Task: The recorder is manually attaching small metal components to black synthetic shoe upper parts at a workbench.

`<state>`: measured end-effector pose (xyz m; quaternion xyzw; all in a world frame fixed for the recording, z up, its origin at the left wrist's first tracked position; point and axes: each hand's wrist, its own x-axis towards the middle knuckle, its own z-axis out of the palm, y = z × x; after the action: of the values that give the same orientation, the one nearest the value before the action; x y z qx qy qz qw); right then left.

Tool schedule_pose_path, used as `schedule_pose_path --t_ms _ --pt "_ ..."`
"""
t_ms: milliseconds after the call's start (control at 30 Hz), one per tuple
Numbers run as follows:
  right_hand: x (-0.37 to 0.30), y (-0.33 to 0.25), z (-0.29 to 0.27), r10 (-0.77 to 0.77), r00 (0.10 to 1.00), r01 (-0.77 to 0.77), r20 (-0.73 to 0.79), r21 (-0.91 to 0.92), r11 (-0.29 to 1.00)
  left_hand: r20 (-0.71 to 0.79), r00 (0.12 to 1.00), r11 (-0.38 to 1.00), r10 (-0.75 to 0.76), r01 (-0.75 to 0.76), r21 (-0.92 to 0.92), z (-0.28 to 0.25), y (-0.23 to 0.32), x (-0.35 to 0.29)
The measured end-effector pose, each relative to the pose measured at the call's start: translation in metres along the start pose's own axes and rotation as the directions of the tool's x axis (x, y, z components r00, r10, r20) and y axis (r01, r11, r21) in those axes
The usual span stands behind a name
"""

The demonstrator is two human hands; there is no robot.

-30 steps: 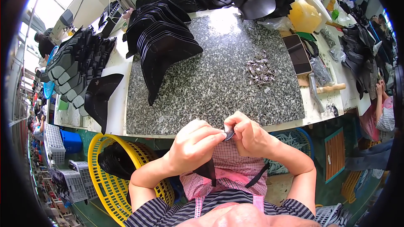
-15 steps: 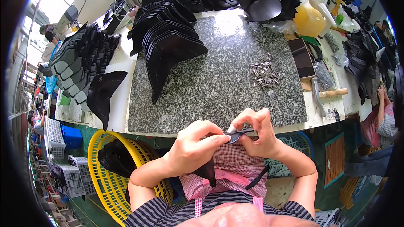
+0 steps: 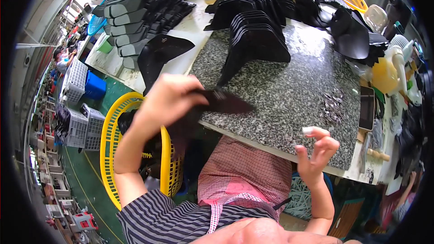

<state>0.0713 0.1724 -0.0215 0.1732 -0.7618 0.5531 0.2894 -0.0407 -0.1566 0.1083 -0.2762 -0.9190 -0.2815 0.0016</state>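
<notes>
The left hand pinches a black, pointed, leather-like sheet piece over the near-left edge of the grey speckled stone slab. The right hand, half open and apparently empty, hovers at the slab's near-right edge. Such limp material probably handles best with its tip kept from folding against the slab.

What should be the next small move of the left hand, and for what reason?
Probably the left hand should lay its black piece onto the loose black piece left of the granite slab. The held one is blurred, but seems to bear a similar small pale mark, and that spot lies just beyond the hand.
</notes>
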Motion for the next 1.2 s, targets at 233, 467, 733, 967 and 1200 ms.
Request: schedule_pose_path --t_ms 233,467,733,967,1200 --pt "-0.003 0.003 -0.021 0.291 0.957 -0.29 -0.013 0.064 0.955 -0.259 0.965 0.824 -0.031 0.171 0.54 -0.07 -0.166 0.021" --pt "0.028 0.039 -0.071 0.198 0.98 -0.172 -0.019 -0.583 0.794 -0.41 0.853 0.747 0.324 0.035 0.664 0.002 -0.089 0.051" --pt "0.058 0.096 -0.09 0.208 0.978 -0.129 0.017 -0.736 0.664 -0.32 0.817 0.876 0.48 -0.43 0.217 0.115 0.03 0.058" --pt "0.066 0.088 -0.096 0.226 0.956 -0.291 -0.186 -0.533 0.794 -0.221 0.88 0.892 0.42 -0.446 -0.079 0.165 0.065 0.06" --pt "0.059 0.073 -0.093 0.456 0.874 -0.485 -0.166 -0.236 0.842 0.05 0.981 0.826 0.187 -0.129 -0.548 0.187 0.083 0.088"
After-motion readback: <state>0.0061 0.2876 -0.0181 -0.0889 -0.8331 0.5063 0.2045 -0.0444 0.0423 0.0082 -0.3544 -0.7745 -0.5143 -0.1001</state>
